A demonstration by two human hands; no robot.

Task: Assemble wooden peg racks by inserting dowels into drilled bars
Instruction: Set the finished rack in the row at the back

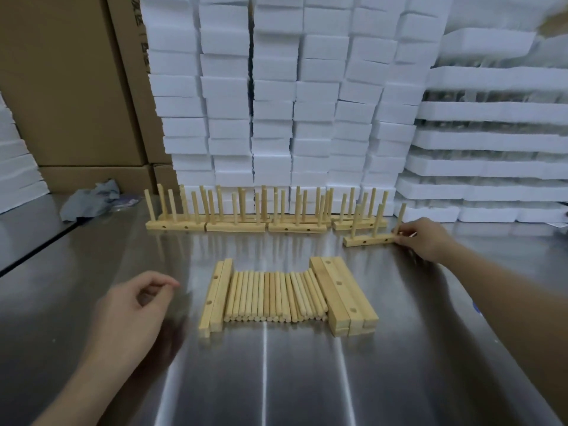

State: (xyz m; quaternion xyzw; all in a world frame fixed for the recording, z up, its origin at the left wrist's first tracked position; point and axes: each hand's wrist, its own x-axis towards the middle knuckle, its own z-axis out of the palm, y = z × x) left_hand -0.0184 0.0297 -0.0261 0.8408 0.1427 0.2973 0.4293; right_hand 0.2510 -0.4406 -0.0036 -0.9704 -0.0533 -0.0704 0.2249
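**Q:** What could go wrong here, largest item first?

**A:** The row of finished racks [235,226] stands along the back of the steel table [276,379], pegs upright and crowded. The right hand [422,238] pinches the right end of the front rack [368,240], at the foot of its end dowel [402,216], just in front of that row. A careless shove would likely knock the neighbours over. The front rack itself may tip, since it is gripped at one end only. The end dowel, if not fully seated, may lean or pull out. The loose dowels [273,296] lie side by side mid-table between two sets of drilled bars [341,293]. They could roll if brushed by the left hand [135,309], which hovers nearby, fingers loosely curled and empty.

**Q:** And the containers?

**A:** Cardboard cartons [70,87] at the back left are closed, contents unseen. White foam trays [491,139] stacked at the right hold something dark between layers, too blurred to name. The foam blocks [276,87] behind the racks show no contents.
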